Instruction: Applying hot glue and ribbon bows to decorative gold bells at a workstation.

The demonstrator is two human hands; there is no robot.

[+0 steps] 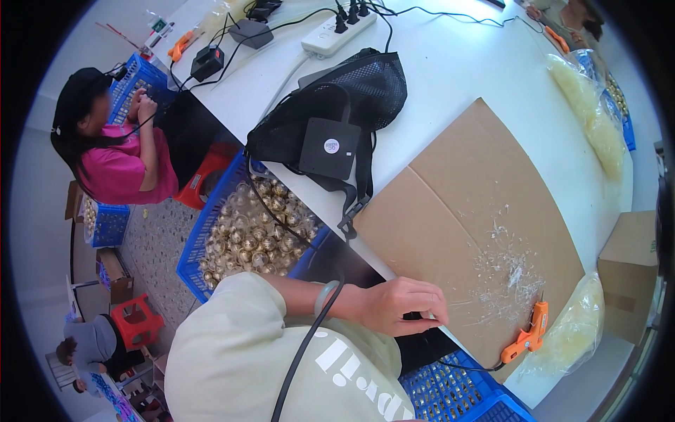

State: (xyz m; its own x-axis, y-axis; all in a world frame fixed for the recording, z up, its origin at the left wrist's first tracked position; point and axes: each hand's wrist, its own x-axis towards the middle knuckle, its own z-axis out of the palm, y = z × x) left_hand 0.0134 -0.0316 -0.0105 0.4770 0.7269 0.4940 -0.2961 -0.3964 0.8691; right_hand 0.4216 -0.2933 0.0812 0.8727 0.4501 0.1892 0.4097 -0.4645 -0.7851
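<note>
1. One white table (450, 63) carries one brown cardboard sheet (450, 204) at its near edge.
2. Two blue crates (199, 243) stand below this edge; one holds many golden balls (256, 235).
3. The left hand (404, 306) lies on the cardboard's near edge, fingers curled over something dark; whether it grips, I cannot tell. It seems a pause between gluings.
4. One orange glue gun (531, 336) lies near the cardboard's near right corner; reaching it would need an open hand.

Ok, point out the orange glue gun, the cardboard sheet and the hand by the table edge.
orange glue gun (531, 332), head view, on its body.
cardboard sheet (450, 204), head view, on a bare part near the fold.
hand (408, 304), head view, on its back; which hand cannot be told.
</note>
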